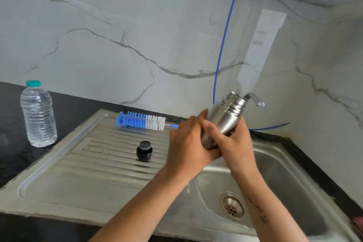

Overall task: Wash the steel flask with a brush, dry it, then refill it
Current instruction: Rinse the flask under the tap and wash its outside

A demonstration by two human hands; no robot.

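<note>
- The steel flask (225, 120) is up in the air over the sink (275, 165), at the right of the scene. It tilts with its open threaded mouth pointing up and to the far right, close to the tap (255, 99).
- Both hands are wrapped round its lower body. The left hand (186, 143) curls round the bottom end, and the right hand (231, 143) clasps the middle from the right side, fingers closed firmly on the metal.
- It looks rigid and smooth. I would judge it slippery once wet, so a full-hand wrap round the barrel, as here, is the safest hold; the ridged threads at the neck offer more bite but little room.
- Empty, it is probably light enough for one hand. It should grow noticeably heavier when refilled.
- Its black cap (144, 151) stands on the ribbed draining board (78, 179), left of the hands.
- The brush (141, 121), blue and white bristles, lies at the far edge of that board, untouched.
- A capped plastic water bottle (38, 114) stands on the dark counter (11, 143), far left.
- No water is visibly running from the tap.
</note>
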